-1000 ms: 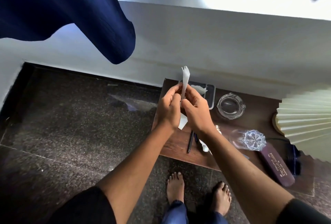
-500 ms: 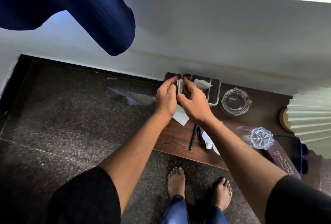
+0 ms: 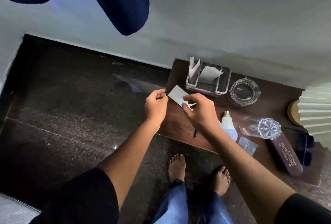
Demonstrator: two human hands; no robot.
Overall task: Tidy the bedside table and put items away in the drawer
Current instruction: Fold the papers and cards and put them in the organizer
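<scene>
A white paper slip (image 3: 175,94) lies at the left end of the dark wooden bedside table (image 3: 180,125). My right hand (image 3: 199,111) pinches the slip's near end between thumb and forefinger. My left hand (image 3: 155,106) hovers at the table's left edge with its fingers curled together, fingertips beside the slip's left corner; I see nothing in it. Behind the slip stands a grey wire holder (image 3: 221,87) with folded papers (image 3: 208,75) upright in it. No drawer is in view.
Right of the holder sits a glass ashtray (image 3: 245,92). A bulb (image 3: 227,123), a tumbler on its side (image 3: 260,128), a small plastic bag (image 3: 248,145), a maroon spectacle case (image 3: 285,154), dark sunglasses (image 3: 305,149), a pen (image 3: 196,133) and a pleated lamp (image 3: 316,109) crowd the right. My bare feet stand below the front edge.
Both hands folded a paper, set it upright in the holder's left slot, then drew back to the slip lying on the table. The camera tilted down.
</scene>
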